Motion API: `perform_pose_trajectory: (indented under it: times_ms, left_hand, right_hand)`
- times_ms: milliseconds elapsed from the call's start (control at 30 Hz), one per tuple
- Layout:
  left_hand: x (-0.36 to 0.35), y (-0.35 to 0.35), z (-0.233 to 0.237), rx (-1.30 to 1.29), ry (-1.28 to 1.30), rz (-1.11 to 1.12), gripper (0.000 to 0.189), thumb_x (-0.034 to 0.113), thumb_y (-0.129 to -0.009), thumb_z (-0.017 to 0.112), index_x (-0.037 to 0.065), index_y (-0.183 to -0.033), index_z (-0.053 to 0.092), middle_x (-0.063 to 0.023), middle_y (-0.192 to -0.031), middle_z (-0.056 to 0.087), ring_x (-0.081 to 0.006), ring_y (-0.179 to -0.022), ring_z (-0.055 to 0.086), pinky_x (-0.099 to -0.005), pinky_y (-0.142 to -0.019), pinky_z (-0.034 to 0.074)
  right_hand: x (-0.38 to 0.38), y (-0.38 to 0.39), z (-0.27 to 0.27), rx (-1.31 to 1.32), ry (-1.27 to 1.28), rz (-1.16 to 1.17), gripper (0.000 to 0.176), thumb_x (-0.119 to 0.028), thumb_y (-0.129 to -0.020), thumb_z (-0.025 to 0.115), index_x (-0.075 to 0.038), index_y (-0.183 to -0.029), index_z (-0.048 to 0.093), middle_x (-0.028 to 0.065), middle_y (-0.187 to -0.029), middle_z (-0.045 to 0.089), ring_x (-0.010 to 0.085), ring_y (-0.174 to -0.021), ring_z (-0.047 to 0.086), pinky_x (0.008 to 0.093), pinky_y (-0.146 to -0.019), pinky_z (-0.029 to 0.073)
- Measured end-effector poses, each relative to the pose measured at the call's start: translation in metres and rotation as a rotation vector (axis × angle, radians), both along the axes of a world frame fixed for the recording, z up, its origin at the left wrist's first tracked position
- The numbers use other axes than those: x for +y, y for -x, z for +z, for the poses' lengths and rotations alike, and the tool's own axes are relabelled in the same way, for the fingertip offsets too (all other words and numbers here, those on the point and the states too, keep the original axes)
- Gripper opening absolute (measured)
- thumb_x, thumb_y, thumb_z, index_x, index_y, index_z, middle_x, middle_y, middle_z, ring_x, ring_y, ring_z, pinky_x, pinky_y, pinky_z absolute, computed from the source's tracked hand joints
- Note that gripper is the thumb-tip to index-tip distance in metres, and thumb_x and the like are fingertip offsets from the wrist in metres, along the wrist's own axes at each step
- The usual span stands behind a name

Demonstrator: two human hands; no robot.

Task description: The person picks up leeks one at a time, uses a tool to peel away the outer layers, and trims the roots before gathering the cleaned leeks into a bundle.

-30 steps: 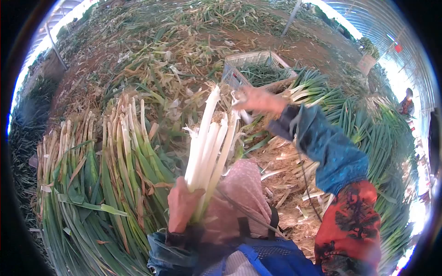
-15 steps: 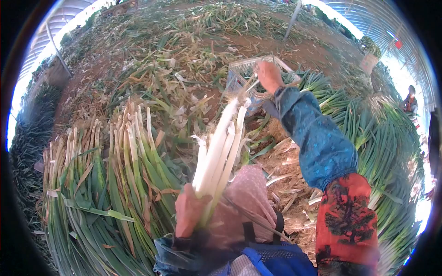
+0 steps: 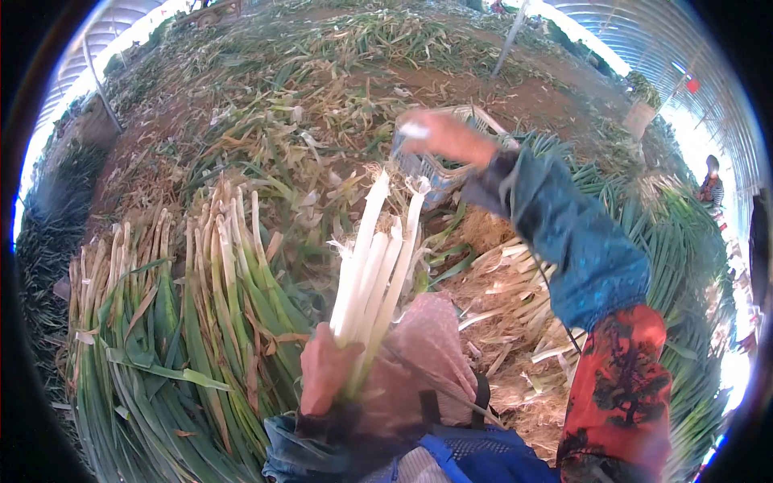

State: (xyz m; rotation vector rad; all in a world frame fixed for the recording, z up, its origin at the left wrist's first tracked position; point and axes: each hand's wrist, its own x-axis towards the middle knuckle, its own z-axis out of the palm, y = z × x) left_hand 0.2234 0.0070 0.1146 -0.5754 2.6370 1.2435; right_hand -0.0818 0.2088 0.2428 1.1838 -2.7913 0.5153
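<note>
White stalks of a green onion bundle [image 3: 369,282] stand out from the left hand [image 3: 326,370], which is closed firmly round their greener lower part, with the root ends tilted up and away from it. Right hand [image 3: 451,138]: blurred, well apart from the bundle, beyond it and to the right, in line with a plastic crate [image 3: 439,173]. A pale patch shows at its fingertips; whether it grips anything cannot be determined. Outward of the left hand lies a heap of green onions [image 3: 229,249] with some browned leaves; just inward of it is a pink patterned cloth [image 3: 431,330]. A further pile of green onions [image 3: 652,249] lies to the right of the right hand, past the teal sleeve [image 3: 580,258]. Assessment: the left hand's low hold is judged sound, since it leaves the white lengths exposed. Root ends are uneven; levelling them within the grip is advisable. Pressure should be enough to stop stalks sliding, without bruising them. Any right-hand contact is best made one stalk at a time, lengthwise, to avoid snapping.
</note>
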Motion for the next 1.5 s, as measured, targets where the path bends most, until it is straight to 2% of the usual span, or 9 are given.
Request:
perform_pose_trajectory:
  times_ms: [100,200,233,433,667,1067,1167,1267,1500]
  left_hand:
    - [-0.002,-0.004,-0.003,0.0,-0.029,0.003,0.047,0.031,-0.068,0.072,-0.003,-0.091,0.05,-0.0274,-0.086,0.06,-0.0427,-0.083,0.058,-0.0463,-0.072,0.046]
    - [-0.002,-0.006,-0.005,0.02,-0.035,-0.005,0.047,0.032,-0.068,0.072,-0.003,-0.091,0.049,-0.0272,-0.085,0.06,-0.0425,-0.083,0.058,-0.046,-0.072,0.045]
    - [-0.003,-0.006,-0.006,0.03,-0.033,-0.007,0.048,0.032,-0.068,0.072,-0.003,-0.091,0.049,-0.0271,-0.085,0.06,-0.0425,-0.082,0.058,-0.0459,-0.071,0.045]
    - [-0.001,-0.008,-0.005,0.066,-0.032,-0.01,0.047,0.032,-0.068,0.072,-0.003,-0.09,0.049,-0.0275,-0.085,0.06,-0.0428,-0.082,0.058,-0.046,-0.072,0.045]
    - [-0.001,-0.002,-0.004,0.01,-0.01,-0.009,0.047,0.033,-0.068,0.072,-0.002,-0.09,0.048,-0.0285,-0.085,0.059,-0.0436,-0.082,0.057,-0.0467,-0.071,0.045]
    - [0.002,-0.008,-0.009,0.088,-0.024,-0.028,0.048,0.033,-0.068,0.072,-0.002,-0.09,0.049,-0.0273,-0.082,0.059,-0.0432,-0.079,0.058,-0.0464,-0.069,0.045]
    - [0.002,-0.007,-0.009,0.082,-0.023,-0.025,0.048,0.033,-0.067,0.072,-0.002,-0.09,0.049,-0.0271,-0.082,0.06,-0.0431,-0.079,0.058,-0.0462,-0.069,0.045]
    - [0.001,-0.006,-0.007,0.071,-0.024,-0.019,0.048,0.033,-0.067,0.072,-0.002,-0.09,0.049,-0.0272,-0.082,0.06,-0.0431,-0.079,0.058,-0.046,-0.07,0.046]
    - [0.001,-0.007,-0.01,0.089,-0.032,-0.029,0.048,0.033,-0.067,0.072,-0.002,-0.092,0.05,-0.0275,-0.083,0.06,-0.0433,-0.08,0.058,-0.0457,-0.07,0.046]
  right_hand:
    - [-0.027,-0.044,-0.056,0.021,0.134,0.276,0.043,-0.035,-0.084,0.062,-0.01,-0.118,0.056,0.0162,-0.102,0.064,0.029,-0.087,0.063,0.0359,-0.075,0.05]
    - [-0.035,-0.046,-0.061,0.076,0.038,0.16,0.047,-0.033,-0.085,0.06,-0.008,-0.123,0.052,0.0176,-0.097,0.065,0.0326,-0.082,0.063,0.0379,-0.072,0.05]
    - [-0.035,-0.048,-0.057,0.208,0.026,0.197,0.032,-0.024,-0.085,0.058,-0.005,-0.11,0.057,0.0167,-0.082,0.065,0.0345,-0.072,0.062,0.0398,-0.063,0.05]
    - [-0.023,0.007,-0.057,0.592,-0.278,-0.07,0.008,-0.012,-0.081,0.052,-0.008,-0.074,0.052,0.0124,-0.066,0.058,0.0327,-0.062,0.061,0.0402,-0.049,0.047]
    - [-0.018,-0.041,-0.03,0.546,-0.125,0.326,0.015,-0.013,-0.079,0.056,-0.01,-0.093,0.059,0.0081,-0.077,0.058,0.022,-0.075,0.063,0.0331,-0.052,0.05]
    - [-0.037,-0.048,-0.052,0.728,-0.263,0.507,0.007,-0.01,-0.073,0.056,-0.007,-0.073,0.049,0.0053,-0.068,0.049,0.02,-0.059,0.059,0.0312,-0.048,0.048]
    - [-0.035,-0.037,-0.048,0.664,-0.301,0.296,0.008,-0.012,-0.074,0.057,-0.007,-0.077,0.052,0.0067,-0.075,0.053,0.0213,-0.064,0.06,0.0314,-0.052,0.049]
    - [-0.035,-0.051,-0.026,0.498,-0.057,0.333,0.011,-0.014,-0.075,0.057,-0.006,-0.082,0.055,0.0069,-0.083,0.056,0.0233,-0.07,0.062,0.0325,-0.056,0.051]
    - [-0.026,-0.05,-0.036,0.481,-0.233,0.566,0.009,-0.012,-0.076,0.055,-0.007,-0.083,0.054,0.0064,-0.081,0.055,0.0249,-0.071,0.061,0.0345,-0.057,0.051]
